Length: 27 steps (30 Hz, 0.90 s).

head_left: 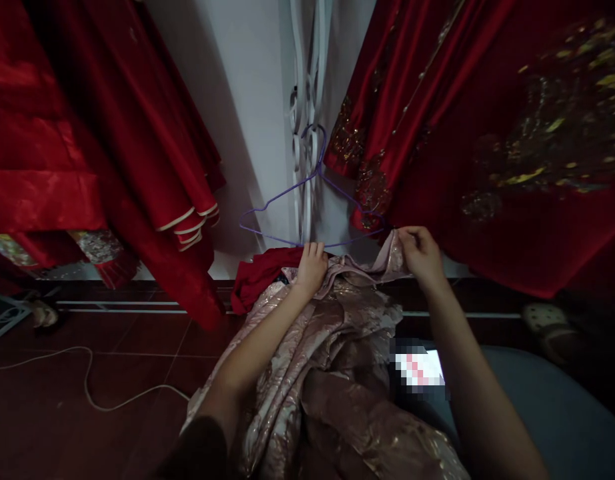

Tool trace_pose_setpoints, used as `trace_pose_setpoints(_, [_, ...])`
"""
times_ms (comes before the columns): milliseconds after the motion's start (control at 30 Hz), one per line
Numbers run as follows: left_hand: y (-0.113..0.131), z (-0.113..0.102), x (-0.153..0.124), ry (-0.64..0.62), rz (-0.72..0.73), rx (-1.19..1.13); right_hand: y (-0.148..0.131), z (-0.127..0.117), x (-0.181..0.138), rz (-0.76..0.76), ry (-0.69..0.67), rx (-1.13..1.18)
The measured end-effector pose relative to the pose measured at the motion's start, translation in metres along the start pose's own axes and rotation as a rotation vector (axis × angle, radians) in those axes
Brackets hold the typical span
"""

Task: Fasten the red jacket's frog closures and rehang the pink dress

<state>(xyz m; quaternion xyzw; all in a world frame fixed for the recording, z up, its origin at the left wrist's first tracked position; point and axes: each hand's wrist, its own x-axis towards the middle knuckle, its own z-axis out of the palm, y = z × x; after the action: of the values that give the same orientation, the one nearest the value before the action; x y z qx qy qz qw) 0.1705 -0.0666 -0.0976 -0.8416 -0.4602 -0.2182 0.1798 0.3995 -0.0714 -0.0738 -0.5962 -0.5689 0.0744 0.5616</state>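
Two hands grip one pink-gold garment (337, 313), which drapes over the person's lap and runs away from the camera toward the wall (247, 100). Left hand (311, 267): fingers curled shut over the garment's top edge, near its middle. Right hand (421, 257): pinched closed on the right corner of that edge. Purple wire hanger (287, 191) hangs at the wall just above the edge. Its bottom bar lies parallel to the span between the hands, and the left hand is nearer, almost touching it. Red cloth (260, 273) lies beside the left hand.
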Motion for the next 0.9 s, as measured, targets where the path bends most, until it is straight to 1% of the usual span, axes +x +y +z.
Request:
trace_pose_setpoints(67, [0.009,-0.01,-0.013,0.048,-0.055,0.012,0.006,-0.001,0.001,0.04,0.099,-0.03])
trace_pose_setpoints(167, [0.01,-0.036,-0.027,0.094,-0.046,-0.037,0.011,-0.002,0.003,0.025,0.189,-0.04])
trace_pose_setpoints(233, [0.002,-0.051,-0.034,0.092,-0.022,-0.06,0.013,-0.001,0.003,0.009,0.203,-0.03])
trace_pose_setpoints(300, [-0.008,-0.059,-0.04,0.075,-0.004,-0.078,0.013,0.0,0.002,0.022,0.15,-0.026])
trace_pose_setpoints(400, [-0.02,-0.061,-0.044,0.052,0.018,-0.117,0.011,0.0,0.002,0.043,0.073,-0.015])
trace_pose_setpoints(467, [-0.022,-0.059,-0.044,0.049,0.031,-0.132,0.01,-0.001,0.002,0.033,0.081,0.008])
trace_pose_setpoints(600, [-0.015,-0.058,-0.042,0.065,-0.01,-0.067,0.005,-0.006,0.003,-0.017,0.118,0.032])
trace_pose_setpoints(733, [-0.009,-0.057,-0.041,0.068,-0.042,-0.021,0.0,-0.009,0.002,-0.039,0.114,0.027])
trace_pose_setpoints(900, [-0.009,-0.058,-0.038,0.031,-0.01,-0.07,-0.016,-0.005,0.003,-0.056,0.093,-0.02])
